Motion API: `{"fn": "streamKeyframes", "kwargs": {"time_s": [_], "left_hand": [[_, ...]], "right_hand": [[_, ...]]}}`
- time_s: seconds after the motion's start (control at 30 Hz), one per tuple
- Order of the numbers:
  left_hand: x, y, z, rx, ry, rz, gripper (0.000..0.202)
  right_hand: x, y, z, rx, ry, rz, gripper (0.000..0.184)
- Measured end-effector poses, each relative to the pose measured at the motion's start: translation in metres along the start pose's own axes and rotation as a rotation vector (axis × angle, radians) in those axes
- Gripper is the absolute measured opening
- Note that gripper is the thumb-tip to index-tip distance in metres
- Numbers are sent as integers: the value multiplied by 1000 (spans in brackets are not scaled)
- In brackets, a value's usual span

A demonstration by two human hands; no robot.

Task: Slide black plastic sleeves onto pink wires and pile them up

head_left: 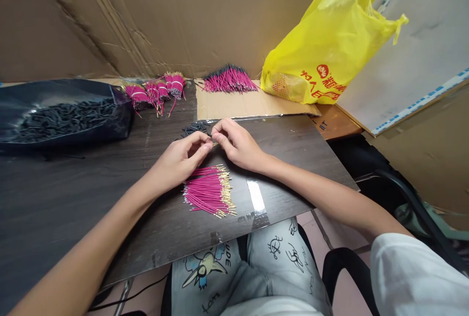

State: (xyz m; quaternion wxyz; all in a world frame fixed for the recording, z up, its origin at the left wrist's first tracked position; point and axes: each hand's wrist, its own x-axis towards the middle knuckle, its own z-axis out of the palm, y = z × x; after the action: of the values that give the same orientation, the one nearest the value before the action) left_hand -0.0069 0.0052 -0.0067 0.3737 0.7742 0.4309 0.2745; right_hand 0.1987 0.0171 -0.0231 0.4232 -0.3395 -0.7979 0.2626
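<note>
Both hands meet over the table, fingertips almost touching. My left hand (pixel 186 156) is closed in a pinch, and a small gold wire tip (pixel 215 144) shows between the fingertips; the rest of that wire is hidden. My right hand (pixel 238 144) also pinches, with a bit of something dark at its fingertips, too small to make out fully. Just behind the hands lies a small heap of short black sleeves (pixel 196 128). Nearer me, below my left hand, pink wires (pixel 207 190) lie side by side, their gold tips pointing right.
At the left stands a dark open bag (pixel 120 115) full of black sleeves (pixel 69 118). Tied bundles of pink wire (pixel 157 92) lie at the back. More pink wires with black ends (pixel 230 80) rest on cardboard (pixel 227 106), beside a yellow plastic bag (pixel 322 52). Tape (pixel 255 195) marks the tabletop.
</note>
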Motion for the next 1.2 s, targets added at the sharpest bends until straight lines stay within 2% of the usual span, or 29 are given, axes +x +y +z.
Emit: {"fn": "streamKeyframes", "kwargs": {"time_s": [0.33,0.63,0.87,1.2], "left_hand": [[2,2,0,8,0,-17,27],[1,-5,-8,0,91,-60,26],[1,-3,-8,-12,69,-75,26],[2,-4,-6,-39,34,-97,29]], "right_hand": [[-1,0,-1,-66,-42,-6,14],[4,0,-29,-485,-245,-37,17],[3,-8,-22,-644,-284,-62,22],[3,-11,-21,-717,-293,-73,24]]}}
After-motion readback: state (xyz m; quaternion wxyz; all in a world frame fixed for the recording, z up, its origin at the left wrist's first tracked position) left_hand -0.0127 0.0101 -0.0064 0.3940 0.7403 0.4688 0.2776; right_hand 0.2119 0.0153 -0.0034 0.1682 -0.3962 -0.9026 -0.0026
